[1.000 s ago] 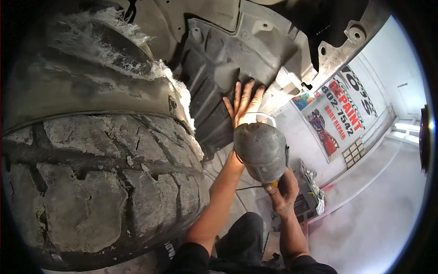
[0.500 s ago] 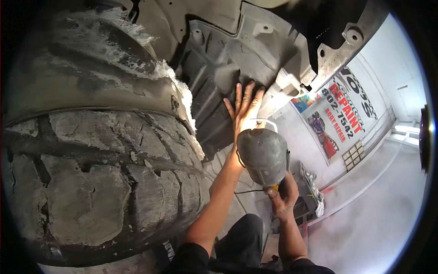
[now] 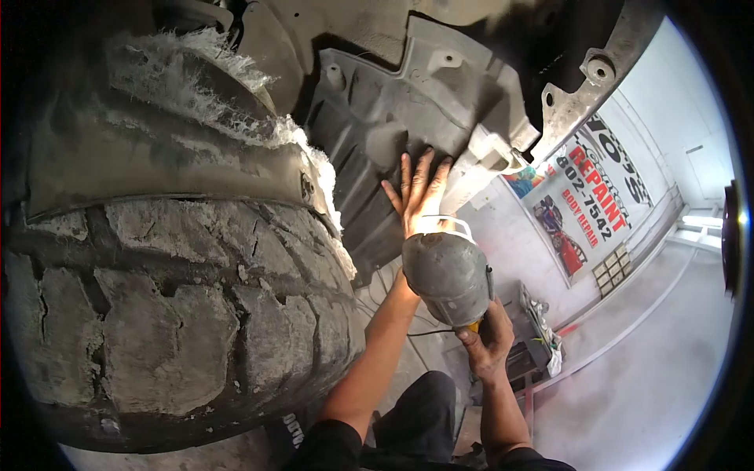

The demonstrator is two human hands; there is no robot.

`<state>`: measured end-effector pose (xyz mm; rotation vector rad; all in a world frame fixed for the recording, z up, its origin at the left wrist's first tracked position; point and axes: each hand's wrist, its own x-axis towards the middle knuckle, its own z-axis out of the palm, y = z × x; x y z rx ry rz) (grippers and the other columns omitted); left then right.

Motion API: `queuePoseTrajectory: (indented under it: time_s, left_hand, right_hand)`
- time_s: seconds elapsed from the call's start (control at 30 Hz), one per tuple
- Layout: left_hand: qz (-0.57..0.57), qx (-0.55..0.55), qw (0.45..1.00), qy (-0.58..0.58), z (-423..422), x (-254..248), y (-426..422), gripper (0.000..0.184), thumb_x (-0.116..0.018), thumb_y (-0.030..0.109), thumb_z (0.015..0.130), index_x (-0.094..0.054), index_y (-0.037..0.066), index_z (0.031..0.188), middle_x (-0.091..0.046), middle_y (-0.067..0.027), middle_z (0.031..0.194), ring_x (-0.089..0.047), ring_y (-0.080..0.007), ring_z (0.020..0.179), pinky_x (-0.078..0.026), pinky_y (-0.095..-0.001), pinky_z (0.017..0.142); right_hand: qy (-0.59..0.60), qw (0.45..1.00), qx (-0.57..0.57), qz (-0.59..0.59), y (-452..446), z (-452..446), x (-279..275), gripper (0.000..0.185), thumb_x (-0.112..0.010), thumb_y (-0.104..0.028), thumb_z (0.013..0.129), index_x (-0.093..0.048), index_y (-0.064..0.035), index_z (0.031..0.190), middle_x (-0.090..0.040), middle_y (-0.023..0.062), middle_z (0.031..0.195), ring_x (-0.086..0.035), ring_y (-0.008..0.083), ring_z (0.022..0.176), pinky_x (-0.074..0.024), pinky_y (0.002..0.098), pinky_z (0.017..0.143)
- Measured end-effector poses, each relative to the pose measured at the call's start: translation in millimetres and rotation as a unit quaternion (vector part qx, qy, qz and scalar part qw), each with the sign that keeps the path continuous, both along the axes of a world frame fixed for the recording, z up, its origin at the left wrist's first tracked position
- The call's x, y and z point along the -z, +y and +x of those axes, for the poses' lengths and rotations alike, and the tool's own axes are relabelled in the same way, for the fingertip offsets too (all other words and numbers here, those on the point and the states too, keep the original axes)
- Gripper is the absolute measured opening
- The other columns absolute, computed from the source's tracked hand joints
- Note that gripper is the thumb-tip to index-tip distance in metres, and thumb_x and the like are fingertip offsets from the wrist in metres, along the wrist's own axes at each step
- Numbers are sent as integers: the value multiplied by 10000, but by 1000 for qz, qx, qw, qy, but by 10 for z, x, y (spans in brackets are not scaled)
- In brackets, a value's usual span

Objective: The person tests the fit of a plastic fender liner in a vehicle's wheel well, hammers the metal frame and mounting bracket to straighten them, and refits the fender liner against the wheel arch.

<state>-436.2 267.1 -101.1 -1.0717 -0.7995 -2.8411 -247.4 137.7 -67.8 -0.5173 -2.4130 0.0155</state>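
Observation:
My left hand (image 3: 424,188) lies with spread fingers against a grey, ribbed plastic fender liner (image 3: 424,98) in the upper middle. My right hand (image 3: 493,339) is wrapped around the yellow handle of a work light (image 3: 446,276) with a dull grey metal shade and a wire hook on top. The shade's back faces me and covers my left wrist, while bright light falls on my left hand and the pale metal bracket (image 3: 467,169) beside it. A dark cord runs left from near the handle.
A large, worn, cracked tire (image 3: 169,337) fills the left side, below a piece with frayed white fibre edges (image 3: 310,169). At upper right is a metal bracket with holes (image 3: 598,69). A repaint poster (image 3: 561,224) hangs on the wall behind. My bent knee (image 3: 420,412) is below.
The view has shifted slightly, so the tire sits a little lower and further right. The work light's shade appears slightly lower and left. My left hand stays against the fender liner.

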Motion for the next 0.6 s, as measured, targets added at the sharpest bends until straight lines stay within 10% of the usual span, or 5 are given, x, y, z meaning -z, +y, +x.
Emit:
queuePoseTrajectory:
  time_s: [0.23,0.6]
  left_hand:
    - [55,377,923,-53,656,695,379,314,-566,248,945,-603,106,1223,-553,-73,1188,-451,-248,1109,-318,-457,916]
    - [41,370,926,-55,637,754,251,189,-549,211,1012,-633,74,1111,-617,-55,1016,-558,-182,927,-463,-335,813]
  right_hand:
    - [-8,1000,-2,-10,-80,-27,-17,646,-825,-265,865,-571,85,1345,-634,219,1197,-677,287,1015,-563,339,809]
    - [-16,1000,2,-16,-165,-64,-28,637,-815,-232,870,-560,86,1359,-632,211,1209,-673,279,1014,-552,336,822]
